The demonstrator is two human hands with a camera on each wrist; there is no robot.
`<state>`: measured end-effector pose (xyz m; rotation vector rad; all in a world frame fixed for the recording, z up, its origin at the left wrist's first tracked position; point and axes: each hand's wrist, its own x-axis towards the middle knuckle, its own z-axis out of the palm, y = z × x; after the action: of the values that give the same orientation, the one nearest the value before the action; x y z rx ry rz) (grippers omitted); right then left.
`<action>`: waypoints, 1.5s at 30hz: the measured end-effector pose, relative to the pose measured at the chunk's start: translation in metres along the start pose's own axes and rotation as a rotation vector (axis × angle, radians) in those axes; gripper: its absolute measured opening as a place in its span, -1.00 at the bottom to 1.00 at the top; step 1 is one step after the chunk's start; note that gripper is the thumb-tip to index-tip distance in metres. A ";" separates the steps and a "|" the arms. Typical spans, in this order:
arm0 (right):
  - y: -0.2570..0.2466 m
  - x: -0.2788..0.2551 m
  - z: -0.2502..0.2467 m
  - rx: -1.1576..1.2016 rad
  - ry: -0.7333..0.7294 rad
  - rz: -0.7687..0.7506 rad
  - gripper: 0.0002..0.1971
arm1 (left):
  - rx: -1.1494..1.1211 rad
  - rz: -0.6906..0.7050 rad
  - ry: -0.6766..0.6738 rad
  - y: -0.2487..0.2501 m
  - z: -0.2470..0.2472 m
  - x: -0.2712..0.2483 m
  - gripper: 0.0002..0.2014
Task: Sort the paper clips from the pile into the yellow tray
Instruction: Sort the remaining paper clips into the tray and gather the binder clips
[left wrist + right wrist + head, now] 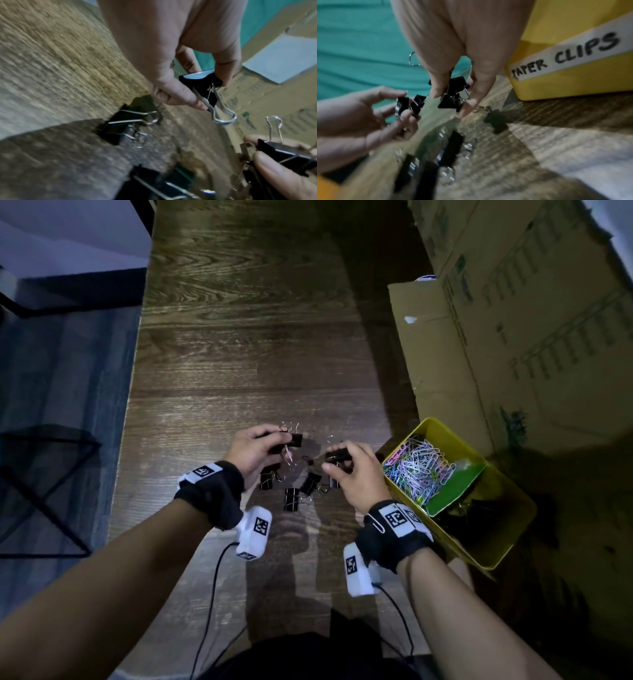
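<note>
Head view: The left hand (255, 451) pinches a black binder clip (294, 440) above the wooden table (239, 337); a thin wire paper clip (287, 456) hangs below its fingers. The right hand (356, 474) has its fingers curled round a second black binder clip (337, 454). Between and below the hands, loose binder clips (292, 498) lie on the table. The yellow tray (507, 542) stands just beside the right hand, at the table's right edge. Its far compartment holds a heap of coloured paper clips (418, 467); a green divider (455, 487) separates it from a dark near compartment whose contents cannot be told. Cardboard boxes (513, 320) stand behind the tray.

Left wrist view: Thumb and fingers clamp the black binder clip (204, 86), its wire handles pointing down. Other binder clips (120, 128) lie on the table below. The right hand's fingers (274, 173) grip their clip (288, 158) at lower right.

Right wrist view: The right hand's fingers (476, 92) close on black binder clips (453, 94). The tray wall (573, 20) carries a white label (565, 58) reading "PAPER CLIPS". This view is blurred.
</note>
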<state>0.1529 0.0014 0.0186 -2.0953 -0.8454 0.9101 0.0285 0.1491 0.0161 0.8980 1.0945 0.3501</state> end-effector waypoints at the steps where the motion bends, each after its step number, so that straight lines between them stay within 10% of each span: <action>1: -0.003 -0.004 -0.005 0.073 0.022 -0.012 -0.78 | -0.027 -0.008 -0.021 0.005 0.003 -0.005 -0.92; 11: -0.008 -0.075 -0.105 0.781 0.332 0.033 -0.79 | -0.077 -0.027 -0.427 0.030 0.116 -0.063 -0.92; 18: 0.037 -0.103 -0.151 0.874 0.539 0.307 -0.83 | 0.512 0.121 -0.691 -0.005 0.196 -0.092 -0.91; 22: 0.068 -0.102 -0.153 0.844 0.581 0.427 -0.84 | 1.096 0.532 -0.714 -0.030 0.218 -0.092 -0.81; 32: 0.084 -0.085 -0.130 0.548 0.666 0.528 -0.67 | 1.435 0.671 -0.755 -0.049 0.235 -0.089 -0.69; 40: 0.079 -0.093 -0.133 0.479 0.661 0.470 -0.63 | 1.416 0.716 -0.803 -0.055 0.232 -0.089 -0.61; 45: 0.039 -0.090 -0.128 0.268 0.734 0.170 -0.67 | 1.128 0.810 -0.705 -0.029 0.193 -0.079 -0.83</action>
<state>0.2164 -0.1317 0.0850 -2.0477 -0.1536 0.2540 0.1578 -0.0072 0.0734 2.2652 0.1253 0.0039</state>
